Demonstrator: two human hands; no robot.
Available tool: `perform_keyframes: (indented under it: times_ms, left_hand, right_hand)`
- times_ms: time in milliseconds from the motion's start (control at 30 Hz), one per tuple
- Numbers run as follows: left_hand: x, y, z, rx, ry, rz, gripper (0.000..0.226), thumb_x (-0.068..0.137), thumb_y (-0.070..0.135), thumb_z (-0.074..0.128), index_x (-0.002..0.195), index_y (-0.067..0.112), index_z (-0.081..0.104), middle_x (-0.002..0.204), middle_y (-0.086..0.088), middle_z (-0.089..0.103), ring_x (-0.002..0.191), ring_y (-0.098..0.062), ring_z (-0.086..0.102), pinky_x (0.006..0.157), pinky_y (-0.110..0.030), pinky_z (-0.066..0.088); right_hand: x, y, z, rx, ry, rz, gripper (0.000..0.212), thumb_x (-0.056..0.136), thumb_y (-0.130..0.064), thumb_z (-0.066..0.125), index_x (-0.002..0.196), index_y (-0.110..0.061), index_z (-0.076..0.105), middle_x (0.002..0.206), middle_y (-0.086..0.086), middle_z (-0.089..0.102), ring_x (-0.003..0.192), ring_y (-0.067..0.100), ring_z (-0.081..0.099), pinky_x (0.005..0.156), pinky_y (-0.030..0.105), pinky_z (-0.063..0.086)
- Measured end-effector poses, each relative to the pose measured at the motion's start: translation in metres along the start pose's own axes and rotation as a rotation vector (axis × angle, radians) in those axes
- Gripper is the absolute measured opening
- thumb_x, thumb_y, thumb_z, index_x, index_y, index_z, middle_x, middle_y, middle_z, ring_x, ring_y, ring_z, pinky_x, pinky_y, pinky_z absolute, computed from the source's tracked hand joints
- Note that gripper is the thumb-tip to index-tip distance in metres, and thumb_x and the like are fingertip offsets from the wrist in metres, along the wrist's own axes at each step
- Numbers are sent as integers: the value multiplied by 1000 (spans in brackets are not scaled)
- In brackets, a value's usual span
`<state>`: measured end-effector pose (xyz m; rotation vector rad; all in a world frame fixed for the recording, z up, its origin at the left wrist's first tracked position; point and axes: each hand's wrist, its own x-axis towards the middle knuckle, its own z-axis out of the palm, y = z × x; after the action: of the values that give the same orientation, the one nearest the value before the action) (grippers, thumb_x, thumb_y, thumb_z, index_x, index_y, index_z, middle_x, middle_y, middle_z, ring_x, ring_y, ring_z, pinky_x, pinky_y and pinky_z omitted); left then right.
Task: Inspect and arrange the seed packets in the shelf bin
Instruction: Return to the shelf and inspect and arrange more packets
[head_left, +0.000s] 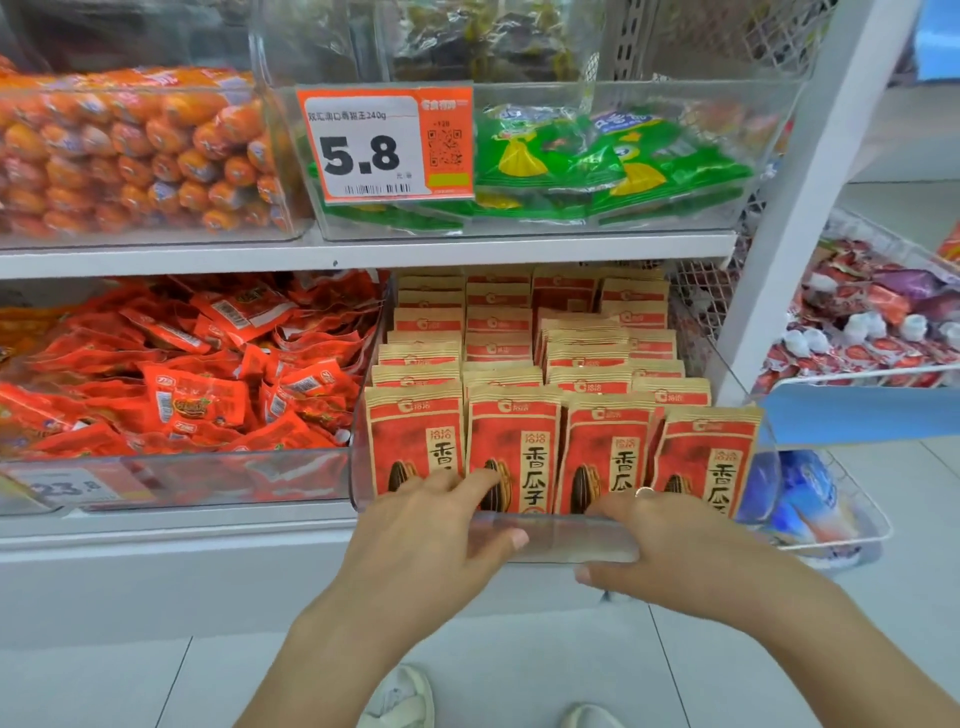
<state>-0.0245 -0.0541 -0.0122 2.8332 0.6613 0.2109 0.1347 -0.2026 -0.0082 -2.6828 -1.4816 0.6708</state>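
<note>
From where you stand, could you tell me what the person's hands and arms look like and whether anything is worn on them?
Both forearms are bare, with no sleeves, gloves or watch in view. The right hand wears a ring with a pale, shiny top on one finger. The left hand shows no ring or other jewellery. The fingernails that show are short and unpainted.

We grip the front wall of a clear bin (561, 540) of seed packets (514, 447) on the lower white shelf (171, 525), left hand (426, 535) beside right hand (670, 551). Left of our hands sits a clear bin of red snack packets (171, 364). Above our hands, the upper shelf (363, 254) carries bins of orange sausages (135, 156) and green packets (613, 166).
</note>
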Motion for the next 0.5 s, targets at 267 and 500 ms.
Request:
perform_keyframes:
  times_ms: [267, 500]
  left_hand:
    - [8, 1, 6, 51, -82, -48, 67, 89, 65, 46, 147, 41, 22, 133, 9, 32, 123, -14, 41, 87, -28, 43]
    - [15, 0, 6, 129, -180, -69, 59, 89, 65, 47, 140, 39, 34, 129, 7, 43, 118, -18, 38, 96, -30, 36]
  right_hand:
    - [9, 2, 6, -22, -17, -17, 67, 85, -62, 58, 143, -36, 38, 132, -7, 56, 118, 16, 55, 94, 34, 47]
    - [13, 0, 13, -92, 152, -13, 53, 90, -56, 55, 132, -27, 42, 125, -5, 55, 110, 19, 59, 83, 31, 47]
